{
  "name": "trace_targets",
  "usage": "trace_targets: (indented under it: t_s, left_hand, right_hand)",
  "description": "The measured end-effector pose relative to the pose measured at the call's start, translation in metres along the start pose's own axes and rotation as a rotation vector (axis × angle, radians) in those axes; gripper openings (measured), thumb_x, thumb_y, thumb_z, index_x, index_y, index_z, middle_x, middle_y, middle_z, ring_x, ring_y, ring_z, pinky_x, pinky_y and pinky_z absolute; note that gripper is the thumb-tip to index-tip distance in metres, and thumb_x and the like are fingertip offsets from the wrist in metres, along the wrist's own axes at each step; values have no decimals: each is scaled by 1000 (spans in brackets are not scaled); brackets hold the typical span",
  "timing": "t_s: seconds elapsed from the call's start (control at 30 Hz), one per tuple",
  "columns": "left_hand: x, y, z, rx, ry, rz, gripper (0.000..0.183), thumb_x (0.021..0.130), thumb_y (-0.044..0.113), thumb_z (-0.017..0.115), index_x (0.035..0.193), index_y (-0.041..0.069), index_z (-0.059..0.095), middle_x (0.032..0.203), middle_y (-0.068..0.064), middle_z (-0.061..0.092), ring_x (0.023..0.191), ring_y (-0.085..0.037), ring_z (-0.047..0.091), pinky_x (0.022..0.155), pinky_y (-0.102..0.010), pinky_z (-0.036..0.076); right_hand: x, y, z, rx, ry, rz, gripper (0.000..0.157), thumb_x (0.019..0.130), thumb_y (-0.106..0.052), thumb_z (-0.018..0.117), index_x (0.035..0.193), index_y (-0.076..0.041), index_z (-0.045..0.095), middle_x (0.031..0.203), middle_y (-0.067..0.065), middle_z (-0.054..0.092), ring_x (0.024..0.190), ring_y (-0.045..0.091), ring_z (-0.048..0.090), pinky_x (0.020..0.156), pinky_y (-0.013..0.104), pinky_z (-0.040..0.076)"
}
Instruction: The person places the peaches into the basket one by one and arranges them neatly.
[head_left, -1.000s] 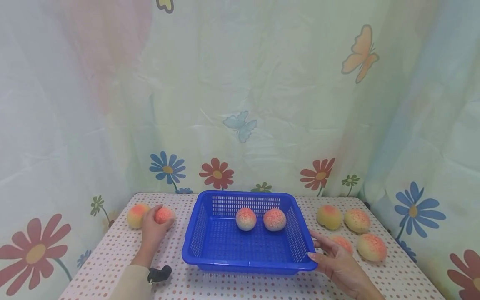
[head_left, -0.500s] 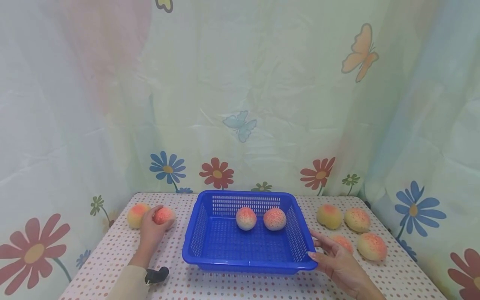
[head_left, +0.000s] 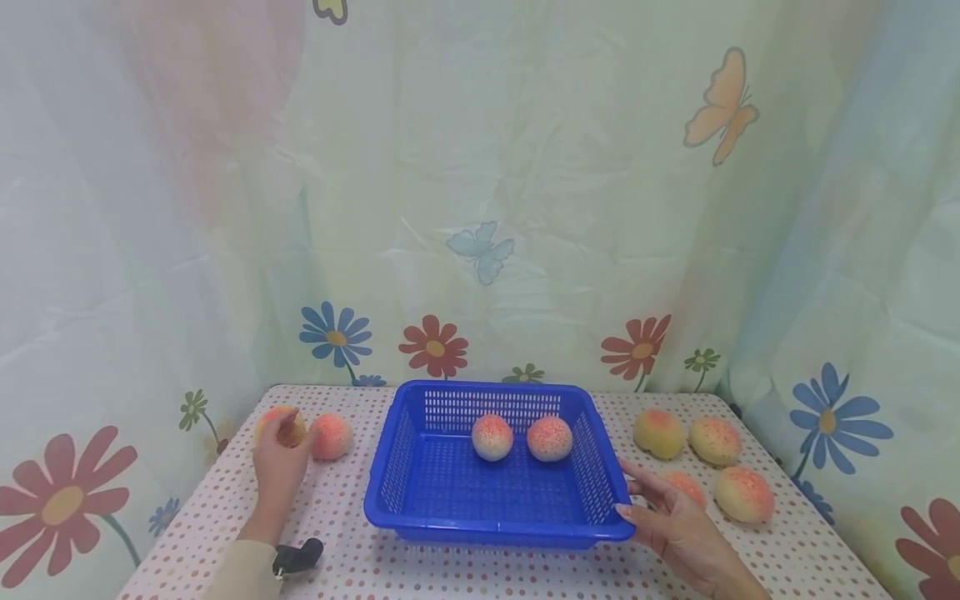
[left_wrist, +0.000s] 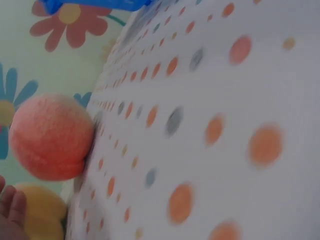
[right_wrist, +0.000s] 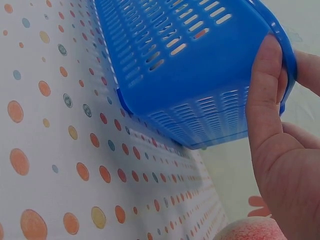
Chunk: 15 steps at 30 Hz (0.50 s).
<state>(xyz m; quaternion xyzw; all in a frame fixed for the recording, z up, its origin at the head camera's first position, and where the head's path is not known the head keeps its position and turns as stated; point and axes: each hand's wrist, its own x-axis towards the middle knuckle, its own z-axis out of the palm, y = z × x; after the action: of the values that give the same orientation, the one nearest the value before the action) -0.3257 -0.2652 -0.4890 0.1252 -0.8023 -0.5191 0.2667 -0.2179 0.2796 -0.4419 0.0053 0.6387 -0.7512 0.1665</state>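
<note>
So the left hand [head_left: 279, 454] is the odd one. From the head camera it's over a yellow peach [left_wrist: 42, 215], covering a good part of it, with thumb and fingers loosely curved and the pink peach [head_left: 332, 437] right next to the thumb. The left wrist view only gets a few fingertips at the lower left edge, in front of the yellow peach. They look relaxed to me, not clenched on anything, but I can't tell if they're touching it. That view does show the seam in the pink peach, which you don't get from above.

The right hand [head_left: 678, 529] is gripping the near right corner of the blue basket [head_left: 495, 527]. Head view mostly gives you the thumb at the rim; the right wrist one shows it way better, with digits on both sides of the rim pinching it and the slots in the outer wall.

What's in the basket only really reads from the head view: two speckled peaches [head_left: 492, 437] towards the back, side by side but apart. It's sitting mid-table on the dotted tablecloth [head_left: 435, 575], with four more peaches [head_left: 715, 441] off to its right, one partly hidden by the right hand.
</note>
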Motion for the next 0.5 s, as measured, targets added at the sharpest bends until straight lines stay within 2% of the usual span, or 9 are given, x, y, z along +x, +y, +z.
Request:
trace_targets:
  t_s: [0.1,0.17,0.33,0.5]
  left_hand:
    - [5,-1,-12,20,75,-13,48,88,26,65,132,15,49,133,-9,49,124,-29,46,102,-47,41]
    - [9,-3,-19,26,82,-32,48,88,27,65,132,16,50,136,-10,45,126,-32,42,103,-51,39]
    - [18,-12,-29,61,15,-62,57,86,31,67,137,17,46,146,-15,31,135,-38,30,107,-59,30]
    - [26,-19,-30,134,-60,-94,69,85,33,69,144,21,36,148,-18,25,135,-41,28,106,-61,29]
  right_hand:
    - [0,-1,0,-3,5,-4,76,90,-12,61,151,-18,17,122,10,41,115,29,57,97,46,47]
    - [0,-1,0,-3,7,-5,76,90,-12,61,151,-18,17,122,10,41,116,29,57,97,46,47]
    - [0,-1,0,-7,7,-2,75,91,-13,60,151,-18,16,123,10,41,116,30,56,97,45,47]
    - [0,0,0,0,-6,4,75,92,-12,59,151,-18,14,125,11,41,118,29,55,98,46,46]
